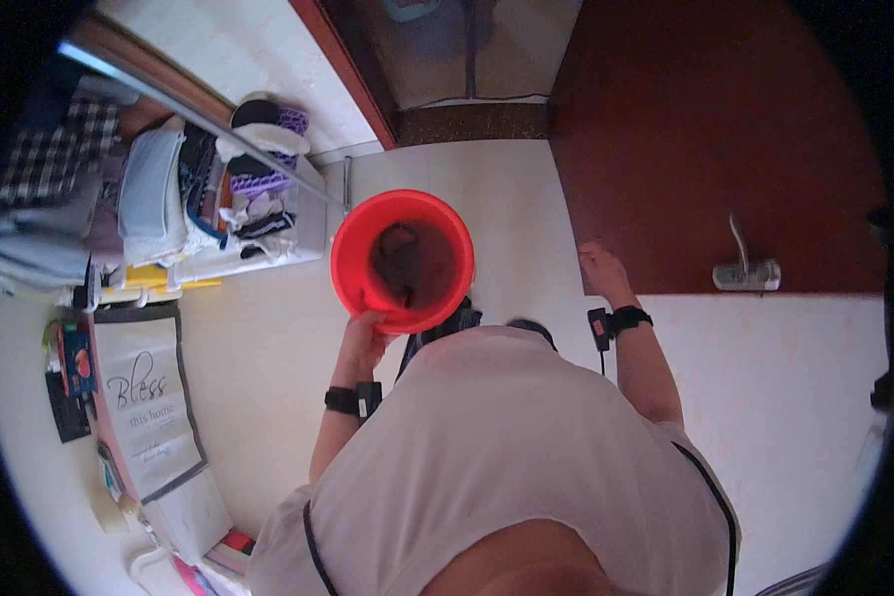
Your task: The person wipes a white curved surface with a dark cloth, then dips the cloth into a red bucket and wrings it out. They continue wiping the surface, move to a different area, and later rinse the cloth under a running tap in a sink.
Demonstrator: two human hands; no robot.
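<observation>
A red plastic bucket (pixel 344 257) is held out before my body, its mouth facing up. My left hand (pixel 365 341) grips its near rim. Dark, wet-looking material (pixel 398 264) sits inside, apparently in murky water; what it is cannot be made out. My right hand (pixel 605 270) is away from the bucket, in front of the edge of a dark red door (pixel 685 149). Its fingers look loosely bent with nothing in them; whether they touch the door is unclear. Both wrists wear black straps with small boxes.
A metal lever handle (pixel 746 274) juts from the door. The doorway has a dark stone threshold (pixel 473 123). At left, a white bin (pixel 309 216) holds folded cloths and slippers, below a metal rail (pixel 194 119). A cloth-topped cabinet (pixel 149 402) stands nearer. Pale floor tiles (pixel 268 372) lie beneath.
</observation>
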